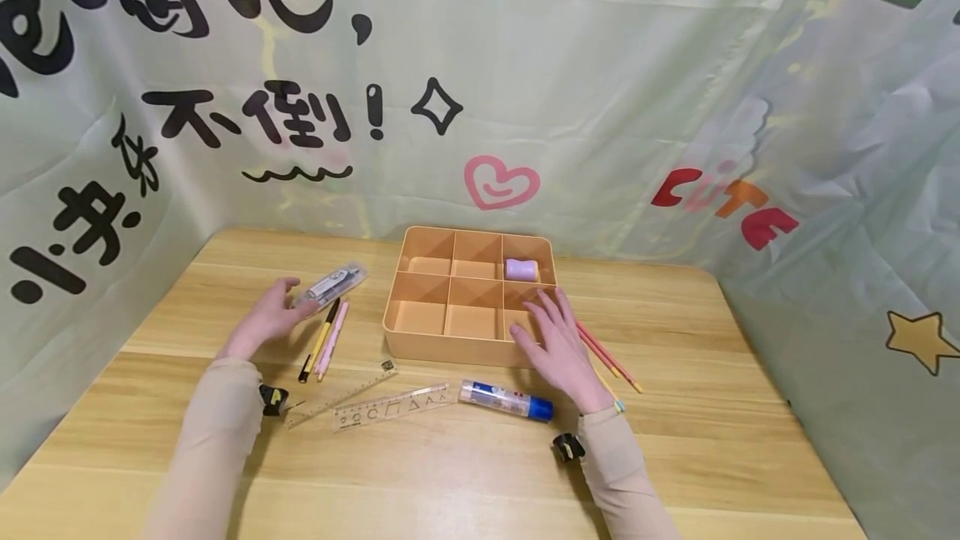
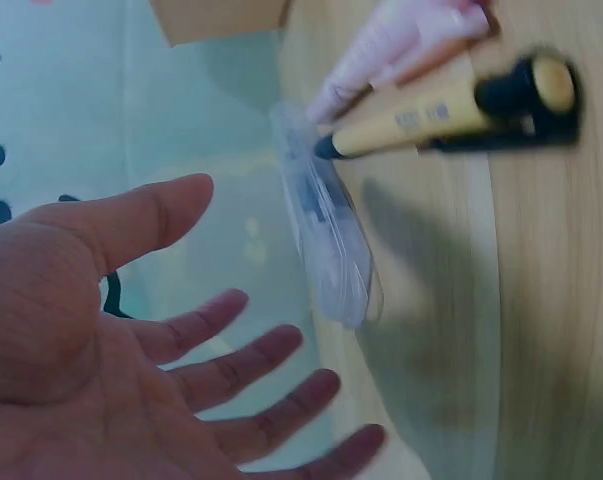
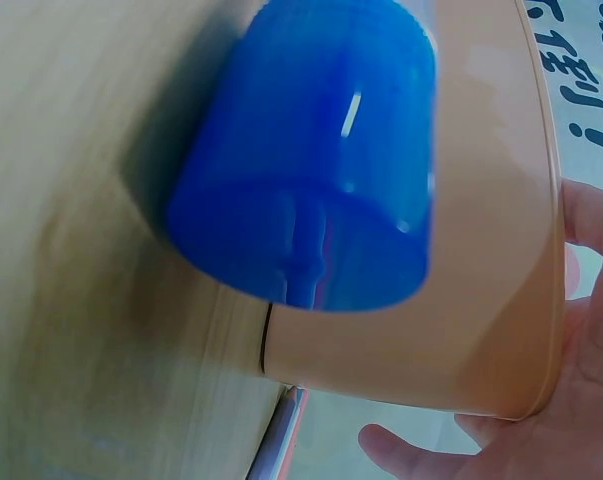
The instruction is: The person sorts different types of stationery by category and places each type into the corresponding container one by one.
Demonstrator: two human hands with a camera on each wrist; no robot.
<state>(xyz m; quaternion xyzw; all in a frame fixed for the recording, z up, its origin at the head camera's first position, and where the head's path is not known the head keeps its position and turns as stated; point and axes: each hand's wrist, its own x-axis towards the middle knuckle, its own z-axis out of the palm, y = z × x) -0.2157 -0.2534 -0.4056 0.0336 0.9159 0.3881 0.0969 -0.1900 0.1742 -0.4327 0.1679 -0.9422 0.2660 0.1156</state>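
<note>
My left hand (image 1: 264, 322) reaches over the table's left side, its thumb and fingers spread beside a clear plastic case (image 1: 337, 282). In the left wrist view the palm shows bare, with a gap between the fingertips and the case (image 2: 326, 240). Close by lie a yellow-and-black pen (image 1: 318, 342) and pink pens (image 1: 333, 338). My right hand (image 1: 558, 348) is at the front right corner of a tan six-compartment box (image 1: 442, 346), fingers extended over its rim and holding nothing. A purple spool-like item (image 1: 521, 270) sits in the back right compartment.
In front of the box lies a glue stick (image 1: 498, 399) with a blue cap (image 3: 311, 150). Two clear rulers, one with cut-out shapes (image 1: 393, 407) and a narrower one (image 1: 341, 395), lie to its left. Red pencils (image 1: 606, 350) lie right of the box. A printed cloth (image 1: 615, 90) hangs behind.
</note>
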